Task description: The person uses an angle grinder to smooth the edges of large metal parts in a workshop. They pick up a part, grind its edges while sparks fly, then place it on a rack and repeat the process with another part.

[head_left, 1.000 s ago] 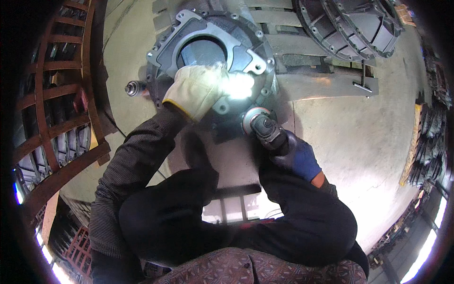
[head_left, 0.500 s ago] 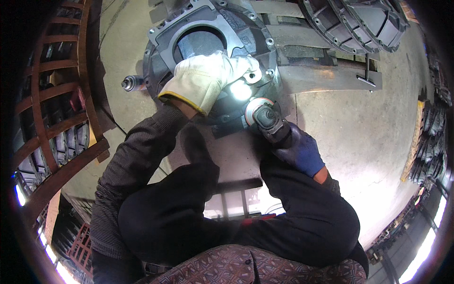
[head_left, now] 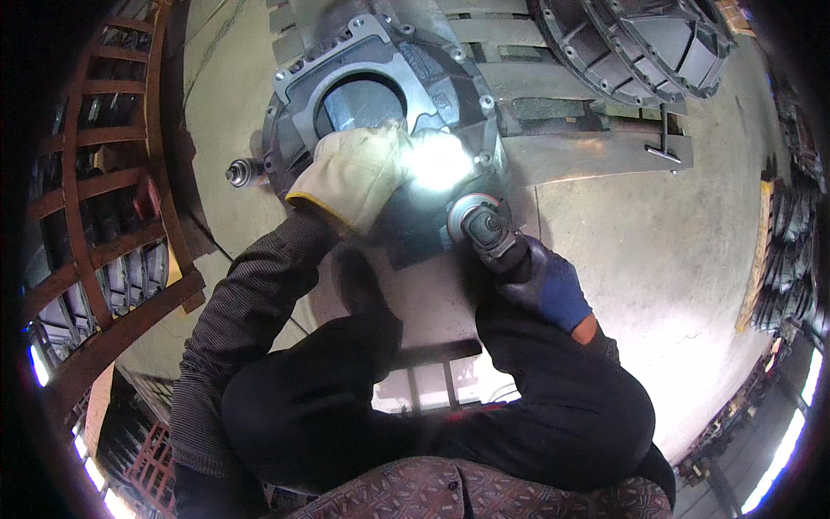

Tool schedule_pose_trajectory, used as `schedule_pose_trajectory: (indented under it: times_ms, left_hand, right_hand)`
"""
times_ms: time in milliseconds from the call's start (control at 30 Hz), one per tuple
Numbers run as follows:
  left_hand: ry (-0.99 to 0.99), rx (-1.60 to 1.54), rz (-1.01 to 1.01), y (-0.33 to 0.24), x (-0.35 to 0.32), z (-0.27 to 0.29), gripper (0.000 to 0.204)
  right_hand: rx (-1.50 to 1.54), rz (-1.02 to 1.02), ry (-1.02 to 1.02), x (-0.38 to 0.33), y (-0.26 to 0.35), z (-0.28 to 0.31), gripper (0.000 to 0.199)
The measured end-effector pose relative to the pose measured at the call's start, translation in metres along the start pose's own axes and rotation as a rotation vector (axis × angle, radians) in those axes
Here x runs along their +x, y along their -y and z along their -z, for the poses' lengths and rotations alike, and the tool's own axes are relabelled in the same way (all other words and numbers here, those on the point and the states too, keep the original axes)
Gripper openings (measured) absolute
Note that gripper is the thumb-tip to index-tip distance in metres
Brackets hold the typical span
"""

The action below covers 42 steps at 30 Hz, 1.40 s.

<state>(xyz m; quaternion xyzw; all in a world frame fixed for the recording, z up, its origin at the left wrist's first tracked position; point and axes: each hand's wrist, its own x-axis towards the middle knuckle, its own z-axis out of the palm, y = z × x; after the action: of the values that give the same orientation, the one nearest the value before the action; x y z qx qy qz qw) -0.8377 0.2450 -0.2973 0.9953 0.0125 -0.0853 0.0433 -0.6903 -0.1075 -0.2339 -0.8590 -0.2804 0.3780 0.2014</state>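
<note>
A large dark grey cast metal housing with a round central opening lies on a low metal stand in front of me. My left hand, in a pale yellow work glove, presses flat on its near rim. My right hand, in a blue glove, grips a small angle grinder. The grinder's disc meets the housing's near edge beside the left hand, where a bright glare of sparks washes out the metal.
More dark cast housings lie at the upper right on a metal frame with a T-shaped tool. A rust-red steel rack holding parts stands at the left. A second small tool lies left of the housing. Concrete floor spreads to the right.
The view has shifted so the housing sits lower and larger. My left hand slid slightly along the rim, and the grinder stayed against the edge with the glare growing.
</note>
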Motion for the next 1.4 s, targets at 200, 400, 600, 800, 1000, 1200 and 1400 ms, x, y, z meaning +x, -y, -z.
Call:
schedule_pose_trajectory:
  times_ms: [200, 400, 600, 800, 1000, 1200, 1400]
  left_hand:
    - [0.004, 0.130, -0.204, 0.022, 0.024, 0.043, 0.030]
    - [-0.160, 0.187, -0.268, 0.002, 0.028, 0.044, 0.039]
    - [-0.153, -0.106, -0.180, -0.014, 0.037, 0.055, 0.048]
    - [-0.064, -0.072, -0.225, -0.002, 0.025, 0.064, 0.058]
    - [-0.170, 0.042, -0.282, 0.002, 0.021, 0.056, 0.056]
    - [-0.070, 0.066, -0.219, 0.003, 0.022, 0.053, 0.054]
    - [0.013, 0.061, -0.203, -0.001, 0.029, 0.059, 0.051]
  right_hand:
    - [0.125, -0.075, 0.017, -0.021, 0.030, 0.018, 0.047]
    - [0.090, -0.052, 0.026, -0.019, 0.001, 0.011, 0.056]
    - [0.105, -0.041, -0.017, -0.017, -0.013, 0.006, 0.060]
    - [0.055, -0.012, 0.063, -0.008, -0.015, 0.000, 0.066]
    - [-0.046, 0.052, 0.059, -0.003, -0.018, -0.007, 0.078]
    - [-0.101, 0.050, 0.050, 0.004, -0.018, -0.010, 0.080]
    - [-0.149, 0.055, 0.014, 0.003, -0.022, -0.008, 0.078]
